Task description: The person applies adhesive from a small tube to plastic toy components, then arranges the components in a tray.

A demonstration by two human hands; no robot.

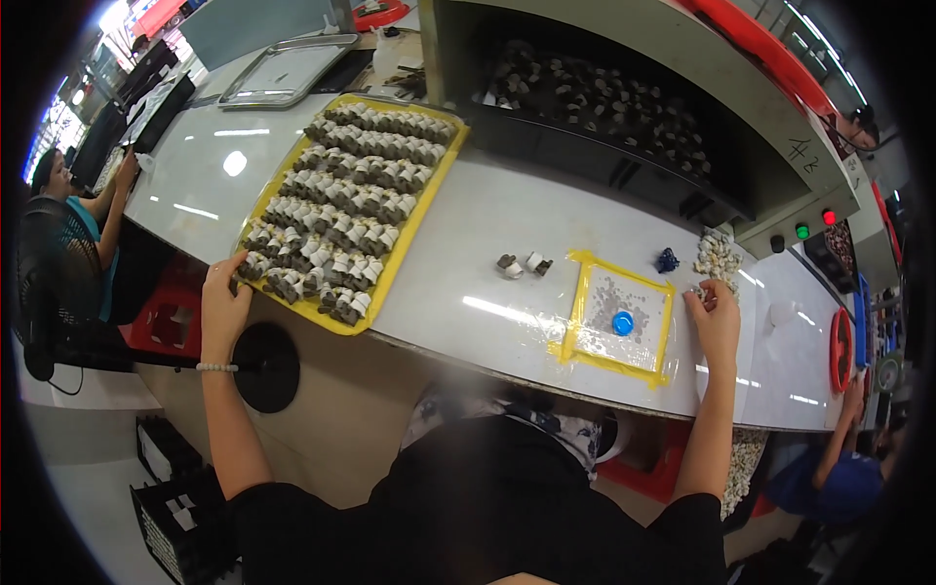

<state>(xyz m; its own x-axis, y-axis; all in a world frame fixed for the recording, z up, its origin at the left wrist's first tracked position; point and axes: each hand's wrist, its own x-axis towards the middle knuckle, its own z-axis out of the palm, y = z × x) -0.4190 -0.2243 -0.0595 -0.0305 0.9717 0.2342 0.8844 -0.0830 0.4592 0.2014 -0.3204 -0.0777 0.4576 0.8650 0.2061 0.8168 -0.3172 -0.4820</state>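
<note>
My left hand point(226, 297) has its fingers curled at the near left corner of a yellow tray point(398, 276). Whatever lies between those fingertips is hidden. Rows of small grey-and-white pieces point(336, 195) fill this tray. At the right, my right hand point(717, 310) pinches a small pale piece point(696, 292), just below a loose pile of off-white pieces point(719, 255). Left of that hand is a clear square sheet edged with yellow tape point(669, 336), with a blue round cap point(623, 324) on it. Two grey-and-white pieces point(511, 266) lie between tray and square.
A dark blue lump point(667, 260) sits behind the square. At the back stands a machine point(780, 175) with an opening full of dark and pale pieces point(595, 97). A metal tray point(283, 73) lies far left. A fan point(49, 292) and co-workers are at both sides.
</note>
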